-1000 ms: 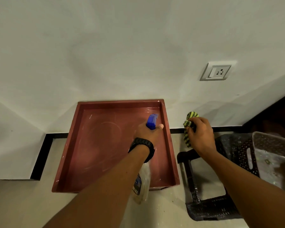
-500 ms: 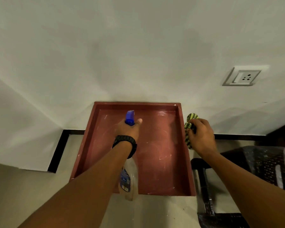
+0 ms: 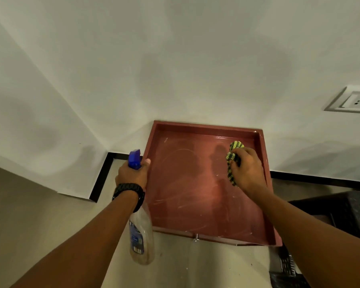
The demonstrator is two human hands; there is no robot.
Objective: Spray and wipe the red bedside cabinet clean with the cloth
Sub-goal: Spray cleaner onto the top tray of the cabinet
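The red bedside cabinet (image 3: 187,196) stands against the white wall; its recessed top has a raised rim and pale scratch marks. My left hand (image 3: 133,173), with a black watch on the wrist, grips a clear spray bottle (image 3: 141,235) with a blue trigger head, held just outside the cabinet's left rim. My right hand (image 3: 247,169) clutches a bunched yellow-and-black striped cloth (image 3: 233,156) over the top's far right part; whether the cloth touches the surface I cannot tell.
A wall socket (image 3: 353,101) is mounted at the upper right. A dark plastic stool (image 3: 341,221) stands right of the cabinet. Black skirting (image 3: 101,177) runs along the wall base, and the wall steps out at the left. Beige floor lies in front.
My left hand carried the spray bottle from over the cabinet top to outside its left rim. My right hand brought the cloth from beyond the right rim to over the top.
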